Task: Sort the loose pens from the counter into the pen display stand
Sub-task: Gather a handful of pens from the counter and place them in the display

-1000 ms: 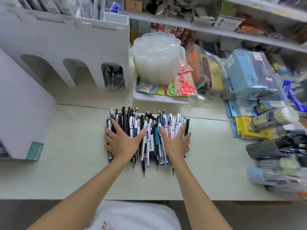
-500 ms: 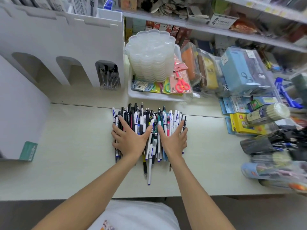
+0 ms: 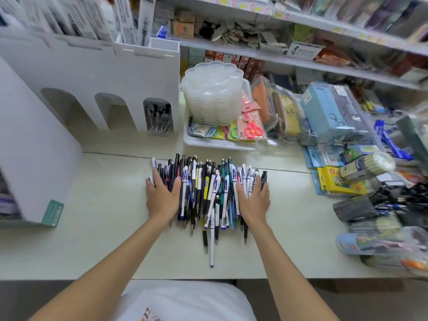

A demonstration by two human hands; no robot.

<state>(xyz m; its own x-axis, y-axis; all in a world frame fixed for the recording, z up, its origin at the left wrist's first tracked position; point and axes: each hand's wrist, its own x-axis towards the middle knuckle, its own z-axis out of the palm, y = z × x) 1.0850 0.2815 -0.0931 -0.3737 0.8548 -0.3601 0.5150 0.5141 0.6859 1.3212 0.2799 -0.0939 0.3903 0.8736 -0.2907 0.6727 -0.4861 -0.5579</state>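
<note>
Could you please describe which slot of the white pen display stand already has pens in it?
At the counter's back left stands the white pen display stand with three arched openings along its base. The filled slot is the rightmost arch, nearest the stack of clear trays; the other two arches look empty.

A pale cream table [image 3: 92, 239] carries a dense pile of pens [image 3: 208, 193] near its middle, their tips mostly pointing toward the near edge, with the left hand [image 3: 162, 198] and the right hand [image 3: 254, 200] lying flat on the pile's two flanks. At the back left stands a white display stand [image 3: 104, 72] with three arched openings, the rightmost holding pens, and just right of it a white tray [image 3: 220, 144] bearing stacked clear palettes. Packaged stationery [image 3: 335, 181] crowds the right side.
</note>
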